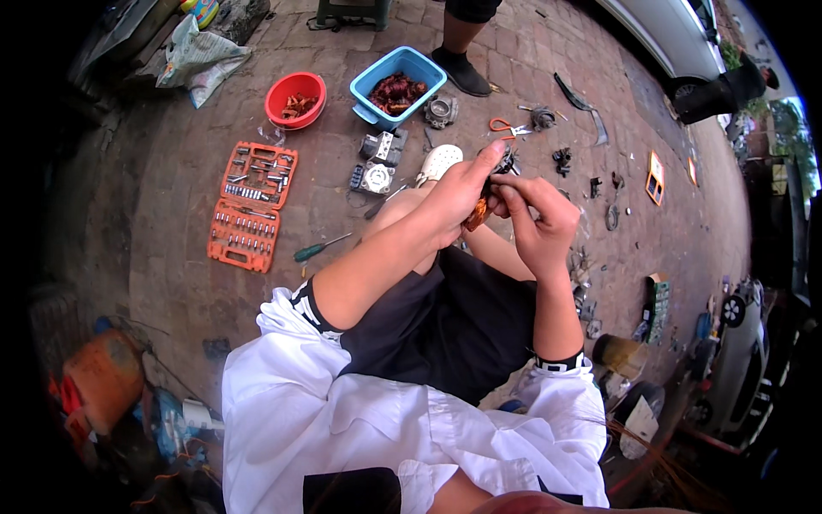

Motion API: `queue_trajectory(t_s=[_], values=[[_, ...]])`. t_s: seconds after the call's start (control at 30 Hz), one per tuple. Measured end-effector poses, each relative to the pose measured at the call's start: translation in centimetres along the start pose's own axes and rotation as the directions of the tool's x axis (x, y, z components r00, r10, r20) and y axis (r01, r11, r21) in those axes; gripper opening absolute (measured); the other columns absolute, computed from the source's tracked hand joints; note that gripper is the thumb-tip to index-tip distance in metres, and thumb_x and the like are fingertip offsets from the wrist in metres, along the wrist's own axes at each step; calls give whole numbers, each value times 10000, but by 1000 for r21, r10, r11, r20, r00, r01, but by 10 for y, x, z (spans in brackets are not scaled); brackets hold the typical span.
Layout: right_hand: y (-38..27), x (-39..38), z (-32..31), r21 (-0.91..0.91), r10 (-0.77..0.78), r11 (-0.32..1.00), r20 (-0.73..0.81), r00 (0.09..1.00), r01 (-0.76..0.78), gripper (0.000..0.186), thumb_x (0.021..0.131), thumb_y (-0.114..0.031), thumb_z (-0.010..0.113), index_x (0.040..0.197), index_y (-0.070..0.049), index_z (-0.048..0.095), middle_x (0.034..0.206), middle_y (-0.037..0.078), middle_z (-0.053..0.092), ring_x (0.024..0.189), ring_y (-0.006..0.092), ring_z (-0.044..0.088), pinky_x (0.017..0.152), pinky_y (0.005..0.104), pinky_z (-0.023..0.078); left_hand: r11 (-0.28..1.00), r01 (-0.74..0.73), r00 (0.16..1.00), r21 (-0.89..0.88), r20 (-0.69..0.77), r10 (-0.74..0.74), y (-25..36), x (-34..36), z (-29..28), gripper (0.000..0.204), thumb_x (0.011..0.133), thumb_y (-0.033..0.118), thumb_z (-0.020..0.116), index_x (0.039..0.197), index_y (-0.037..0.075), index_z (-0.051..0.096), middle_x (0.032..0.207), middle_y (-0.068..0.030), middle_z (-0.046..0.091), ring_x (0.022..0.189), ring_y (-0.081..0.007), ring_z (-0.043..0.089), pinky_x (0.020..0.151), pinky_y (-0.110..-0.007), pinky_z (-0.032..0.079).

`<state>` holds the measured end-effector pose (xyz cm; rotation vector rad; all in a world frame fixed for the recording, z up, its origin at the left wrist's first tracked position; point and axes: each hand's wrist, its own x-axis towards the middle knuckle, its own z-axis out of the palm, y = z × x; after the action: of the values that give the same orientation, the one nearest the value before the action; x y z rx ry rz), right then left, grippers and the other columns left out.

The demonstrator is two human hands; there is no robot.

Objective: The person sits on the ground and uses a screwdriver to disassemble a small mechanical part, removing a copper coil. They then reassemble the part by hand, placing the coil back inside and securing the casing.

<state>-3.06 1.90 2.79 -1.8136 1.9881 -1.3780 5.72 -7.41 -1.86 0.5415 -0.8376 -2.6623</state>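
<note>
Over my knees, my left hand (462, 193) is closed round a small dark motor part with copper-coloured windings (477, 216). Its thumb points up along the part's far end. My right hand (545, 221) pinches at the same part from the right, with thumb and forefinger together. The fingers cover much of the part, so its full shape is hidden. Just beyond it on the paving lie orange-handled scissors (511, 129). A screwdriver with a green handle (321, 248) rests left of my leg.
An orange socket set case (253, 206) lies spread at the left. Farther off stand a red bowl (295, 100) and a blue tub (398, 86) holding copper scraps. Metal housings (377, 163) sit near my shoe. Small parts are strewn at the right. Another person's foot (462, 70) is beside the tub.
</note>
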Motion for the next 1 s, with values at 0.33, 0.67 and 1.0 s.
queue_trajectory(t_s=[0.33,0.67,1.0], values=[[-2,-3,-7,-261,-339,893,143,930,366,303,654,-16,708,954,-33,674,734,67,636,618,199,622,523,280,475,999,-47,999,-25,16,47,-9,2,-8,429,942,445,460,988,33,574,825,-29,601,682,-88,587,543,-221,468],[2,-16,-9,256,189,956,-166,968,-142,172,879,-38,575,1022,43,629,845,103,668,688,113,629,558,221,490,995,79,993,-57,93,-74,9,-3,4,413,900,488,495,858,92,602,652,-31,580,450,-67,490,367,-186,313],[15,-9,-18,875,469,435,-20,883,-212,231,925,-131,550,1057,54,592,828,99,655,619,81,572,540,178,442,994,110,974,-19,200,-104,11,-12,14,378,888,423,515,941,54,575,715,-25,575,497,-77,505,383,-179,310]])
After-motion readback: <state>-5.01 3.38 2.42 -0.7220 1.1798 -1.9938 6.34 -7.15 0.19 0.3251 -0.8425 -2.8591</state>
